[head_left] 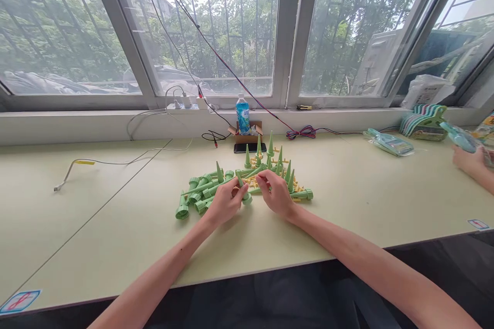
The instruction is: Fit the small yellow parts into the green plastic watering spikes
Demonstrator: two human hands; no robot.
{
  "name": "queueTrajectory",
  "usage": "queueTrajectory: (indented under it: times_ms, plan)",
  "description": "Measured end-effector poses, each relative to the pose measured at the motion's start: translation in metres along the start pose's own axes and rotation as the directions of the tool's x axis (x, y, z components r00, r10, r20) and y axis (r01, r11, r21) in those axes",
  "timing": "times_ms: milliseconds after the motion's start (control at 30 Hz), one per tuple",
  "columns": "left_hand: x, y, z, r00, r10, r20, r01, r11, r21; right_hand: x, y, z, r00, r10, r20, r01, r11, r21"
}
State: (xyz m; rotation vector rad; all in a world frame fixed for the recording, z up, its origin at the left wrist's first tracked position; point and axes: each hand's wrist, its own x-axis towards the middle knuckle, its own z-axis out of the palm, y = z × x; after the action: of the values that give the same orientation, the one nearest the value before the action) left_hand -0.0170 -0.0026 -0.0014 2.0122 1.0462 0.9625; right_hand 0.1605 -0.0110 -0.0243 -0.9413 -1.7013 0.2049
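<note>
A pile of green plastic cone-shaped spikes (200, 193) lies in the middle of the pale table (116, 226), with several more spikes standing upright (270, 157) behind it among small yellow parts (254, 182). My left hand (226, 201) is closed around one green spike (244, 191), holding it just above the table. My right hand (276, 193) pinches something small at the spike's tip side; I cannot make out what it is. Both hands meet in front of the pile.
A blue-labelled bottle (243, 113), a small cardboard box (249, 135) and a black phone (249, 148) sit behind the pile. Cables (301, 132) run along the window sill. At the right, another person's hand (469, 160) holds a packet near stacked packaged goods (422, 121).
</note>
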Motion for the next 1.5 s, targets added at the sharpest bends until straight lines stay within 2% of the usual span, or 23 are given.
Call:
queueTrajectory:
  times_ms: [167, 333, 667, 900, 1500]
  plan:
    - [0.0020, 0.0077, -0.0031, 0.985, -0.169, -0.031, 0.152, 0.942, -0.299, -0.0015, 0.0019, 0.0013, 1.000, -0.012, 0.012, 0.012, 1.000, 0.005]
    - [0.0024, 0.0086, -0.0036, 0.978, -0.209, -0.008, 0.188, 0.897, -0.399, -0.0026, 0.0012, 0.0015, 0.998, -0.049, 0.045, 0.049, 0.999, 0.004]
    - [0.0025, 0.0110, -0.0013, 0.976, -0.217, -0.015, 0.190, 0.886, -0.422, -0.0041, 0.0027, 0.0025, 0.992, -0.102, 0.074, 0.102, 0.995, 0.000]
    - [0.0017, 0.0109, -0.0001, 0.977, -0.209, -0.028, 0.185, 0.912, -0.366, -0.0044, 0.0006, 0.0016, 0.983, -0.143, 0.117, 0.143, 0.990, 0.012]
    - [0.0018, 0.0063, 0.0012, 0.988, -0.137, -0.069, 0.113, 0.953, -0.282, -0.0050, -0.0008, 0.0011, 0.975, -0.137, 0.174, 0.136, 0.990, 0.018]
